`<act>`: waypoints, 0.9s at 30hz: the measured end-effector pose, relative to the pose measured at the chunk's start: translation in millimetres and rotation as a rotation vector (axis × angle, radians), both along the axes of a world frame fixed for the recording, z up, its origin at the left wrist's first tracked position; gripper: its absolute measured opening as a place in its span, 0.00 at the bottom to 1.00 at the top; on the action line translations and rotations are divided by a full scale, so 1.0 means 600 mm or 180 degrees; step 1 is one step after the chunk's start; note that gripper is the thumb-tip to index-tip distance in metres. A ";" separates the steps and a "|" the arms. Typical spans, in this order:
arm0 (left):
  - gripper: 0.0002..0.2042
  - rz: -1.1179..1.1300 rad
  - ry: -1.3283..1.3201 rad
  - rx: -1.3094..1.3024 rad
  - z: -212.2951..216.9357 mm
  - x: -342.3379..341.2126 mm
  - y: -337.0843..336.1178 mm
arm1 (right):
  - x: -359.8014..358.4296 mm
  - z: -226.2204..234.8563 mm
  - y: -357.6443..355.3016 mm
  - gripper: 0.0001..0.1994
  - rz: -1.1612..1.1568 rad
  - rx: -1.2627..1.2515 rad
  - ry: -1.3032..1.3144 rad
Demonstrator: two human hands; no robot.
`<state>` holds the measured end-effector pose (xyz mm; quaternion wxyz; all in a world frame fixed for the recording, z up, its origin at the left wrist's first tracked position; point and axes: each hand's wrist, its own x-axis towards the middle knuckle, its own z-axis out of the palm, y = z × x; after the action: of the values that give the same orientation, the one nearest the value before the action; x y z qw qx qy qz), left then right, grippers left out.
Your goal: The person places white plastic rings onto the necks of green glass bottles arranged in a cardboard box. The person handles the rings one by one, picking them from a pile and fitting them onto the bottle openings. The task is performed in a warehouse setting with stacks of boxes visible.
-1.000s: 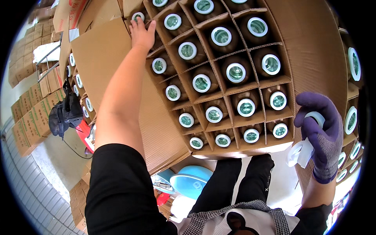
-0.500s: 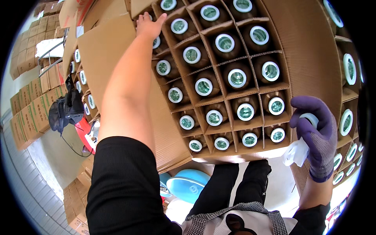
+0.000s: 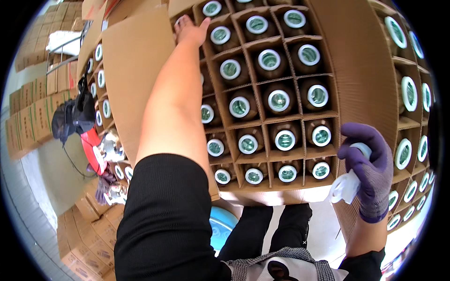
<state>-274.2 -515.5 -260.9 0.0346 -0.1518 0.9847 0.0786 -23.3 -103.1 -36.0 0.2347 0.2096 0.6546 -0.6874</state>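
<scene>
A large cardboard carton (image 3: 354, 51) with crossed dividers holds rows of brown-looking bottles (image 3: 280, 100), each with a white rim and a greenish, glassy mouth. My bare left hand (image 3: 191, 32) reaches to the carton's far left, fingers apart, over a bottle mouth in the edge column. My forearm hides part of that column. My right hand (image 3: 375, 171), in a purple and grey glove, is closed at the carton's near right corner. In it are translucent white plastic pieces (image 3: 346, 187); one round whitish piece shows between the fingers. Their exact kind is unclear.
An open carton flap (image 3: 133, 70) lies along the left. More divided cartons of bottles (image 3: 409, 93) stand at the right. Stacked boxes (image 3: 35, 119), a black bag (image 3: 72, 117) and a red item (image 3: 93, 152) are at the left. A blue basin (image 3: 222, 225) sits below.
The view has shifted, so the cartons appear moved. My left hand sits slightly farther right in view, still over the far left column. My right hand keeps its hold on the plastic pieces.
</scene>
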 end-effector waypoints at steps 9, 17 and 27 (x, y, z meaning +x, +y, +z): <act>0.42 -0.0552 0.1466 0.1823 0.053 0.194 0.249 | 0.014 -0.053 0.031 0.21 0.0075 -0.0289 0.0325; 0.37 -0.0919 -0.1041 0.3116 0.193 0.874 0.394 | 0.027 -0.128 0.013 0.19 0.0252 -0.0614 -0.0229; 0.27 0.1998 -0.2166 0.2171 0.365 1.227 0.263 | 0.074 -0.181 -0.003 0.16 0.0893 -0.0667 -0.1421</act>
<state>462.3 -357.9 -42.0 0.3714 -0.4339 0.7449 0.3450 21.0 -105.0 -144.3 0.4862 0.2378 0.5348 -0.6489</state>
